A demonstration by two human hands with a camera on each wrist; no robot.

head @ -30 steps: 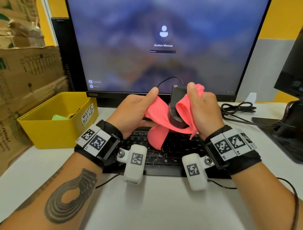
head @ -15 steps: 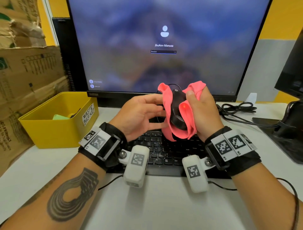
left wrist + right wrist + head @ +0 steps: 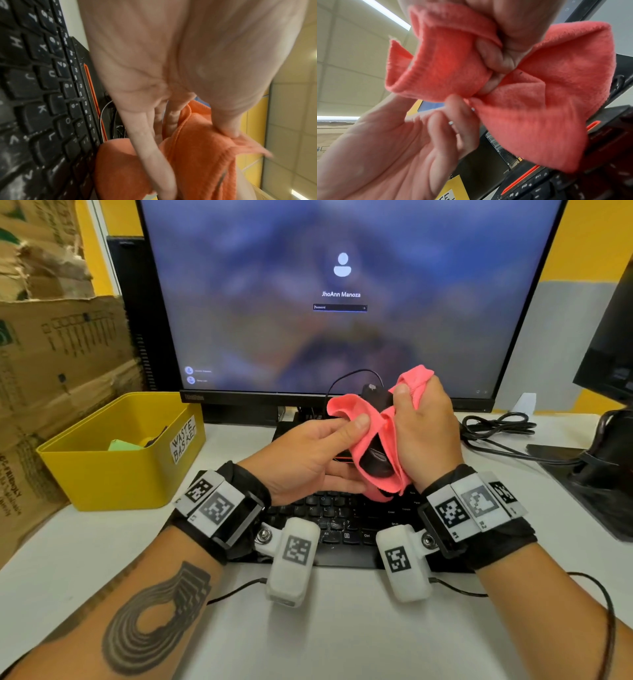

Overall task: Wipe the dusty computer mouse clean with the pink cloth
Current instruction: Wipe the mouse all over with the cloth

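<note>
The black computer mouse (image 3: 376, 465) is raised above the keyboard with the pink cloth (image 3: 346, 409) wrapped round its sides. Its cable loops up toward the monitor. My right hand (image 3: 411, 412) grips the mouse through the cloth, thumb on top. In the right wrist view its fingers (image 3: 496, 60) curl into the bunched cloth (image 3: 539, 108), and the mouse is hidden. My left hand (image 3: 356, 436) pinches the cloth's left fold between thumb and fingers. The left wrist view shows the thumb pressing on the cloth (image 3: 197, 155). The left hand (image 3: 453, 108) also shows in the right wrist view.
A black keyboard (image 3: 342, 518) lies under my hands, in front of a large lit monitor (image 3: 342, 302). A yellow waste basket (image 3: 113, 474) stands at left beside cardboard boxes (image 3: 51, 354). Coiled cables (image 3: 496, 429) and a second monitor's stand (image 3: 609, 457) are at right.
My left hand let go of the bunched cloth, opened beside the mouse, and now pinches the cloth's left fold. The right hand has kept hold of the mouse, tilting it slightly.
</note>
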